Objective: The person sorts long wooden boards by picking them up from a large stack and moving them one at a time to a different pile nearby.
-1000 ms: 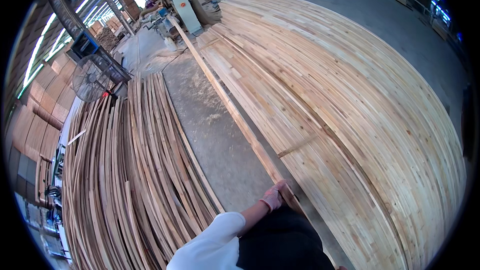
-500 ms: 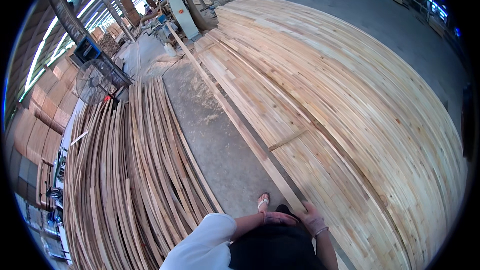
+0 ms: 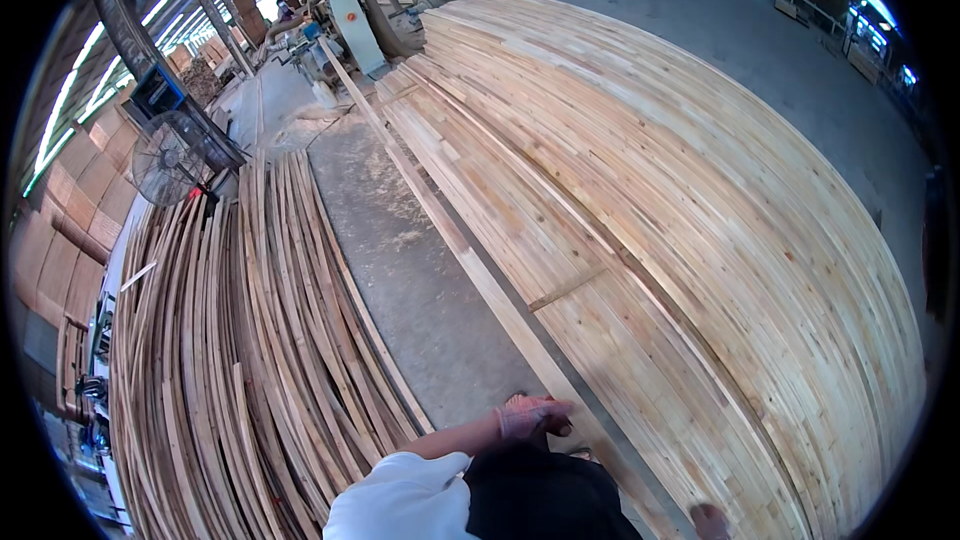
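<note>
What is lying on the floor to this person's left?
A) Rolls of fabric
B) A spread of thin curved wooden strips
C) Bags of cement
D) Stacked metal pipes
B: long thin wooden strips cover the floor on the left, across a bare concrete lane from the wide stack of planks.

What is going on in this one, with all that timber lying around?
A person in a wood workshop bends over a long wooden board that lies on the concrete floor. The left hand rests on the near end of the board; whether it grips it is hard to tell. The right hand is low at the picture's edge, beside the wide stack of planks. A heap of thin strips lies to the left, with a standing fan behind it.
</note>
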`<action>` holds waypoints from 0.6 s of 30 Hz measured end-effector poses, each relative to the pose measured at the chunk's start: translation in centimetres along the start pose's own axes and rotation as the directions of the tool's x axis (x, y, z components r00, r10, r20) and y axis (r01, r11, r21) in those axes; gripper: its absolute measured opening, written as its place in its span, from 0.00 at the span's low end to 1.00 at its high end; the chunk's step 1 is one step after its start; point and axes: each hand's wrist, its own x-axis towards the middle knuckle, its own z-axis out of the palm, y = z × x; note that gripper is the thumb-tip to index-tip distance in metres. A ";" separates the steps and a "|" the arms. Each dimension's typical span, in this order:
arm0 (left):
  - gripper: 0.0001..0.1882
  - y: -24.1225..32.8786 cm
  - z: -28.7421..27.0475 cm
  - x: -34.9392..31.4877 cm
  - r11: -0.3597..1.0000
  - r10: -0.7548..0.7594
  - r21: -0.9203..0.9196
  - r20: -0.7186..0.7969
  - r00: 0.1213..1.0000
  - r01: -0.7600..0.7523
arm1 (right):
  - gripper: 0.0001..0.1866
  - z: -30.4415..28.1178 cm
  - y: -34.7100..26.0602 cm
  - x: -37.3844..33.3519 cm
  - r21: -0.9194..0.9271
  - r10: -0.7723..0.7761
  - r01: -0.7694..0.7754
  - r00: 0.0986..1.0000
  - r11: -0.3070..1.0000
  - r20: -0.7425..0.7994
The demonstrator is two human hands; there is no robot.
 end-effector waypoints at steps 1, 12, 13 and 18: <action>0.18 1.7 -1.2 -0.5 0.999 0.018 0.031 0.039 0.999 -0.020 | 0.33 -1.6 1.3 -2.8 -0.049 0.167 -0.165 0.985 0.985 0.041; 0.13 26.6 -11.9 -3.9 0.839 0.532 0.088 -0.347 0.773 -0.537 | 0.34 -4.5 -3.9 -14.8 0.313 0.401 -0.313 0.873 0.897 -0.279; 0.13 28.9 -12.6 -3.8 0.823 0.541 0.048 -0.366 0.757 -0.565 | 0.34 -5.1 -8.7 -14.9 0.291 0.348 -0.262 0.888 0.920 -0.301; 0.15 38.2 -21.0 -0.7 0.765 0.582 0.019 -0.448 0.679 -0.644 | 0.32 -3.8 -17.7 -10.4 0.445 0.315 -0.161 0.901 0.881 -0.298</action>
